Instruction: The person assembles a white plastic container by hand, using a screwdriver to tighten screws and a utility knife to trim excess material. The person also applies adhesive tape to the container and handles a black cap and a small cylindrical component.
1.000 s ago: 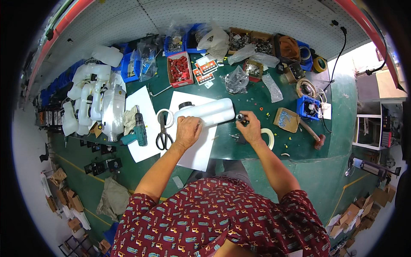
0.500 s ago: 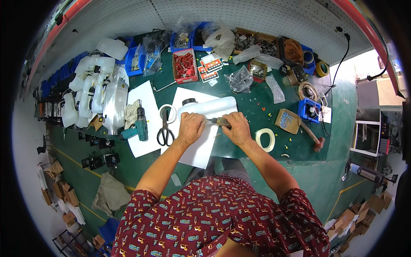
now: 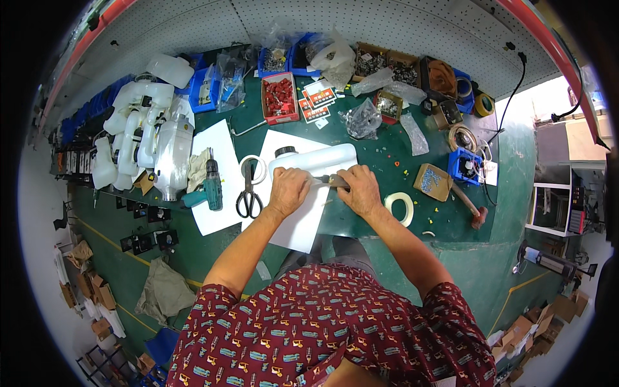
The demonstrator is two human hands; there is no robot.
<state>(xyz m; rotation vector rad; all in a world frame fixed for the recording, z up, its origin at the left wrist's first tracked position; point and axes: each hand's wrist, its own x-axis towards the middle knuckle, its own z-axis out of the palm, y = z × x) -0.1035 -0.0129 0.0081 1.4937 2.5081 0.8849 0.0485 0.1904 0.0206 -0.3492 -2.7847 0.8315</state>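
A white plastic bottle with a black cap lies on its side across a white sheet of paper in front of me. My left hand is closed at the near side of the bottle, its fingers pinched by the tip of a tool. What those fingers hold is hidden. In my right hand is the tool, with a brownish handle and a thin metal shaft or blade pointing left. Its exact kind is too small to make out.
Black scissors, a white ring and a green power drill lie left. A cream tape roll, a small box and a hammer lie right. Behind stand a red parts box and several white bottles.
My right hand has shifted slightly up and to the right with the tool. My left hand and the bottle stay nearly in place.
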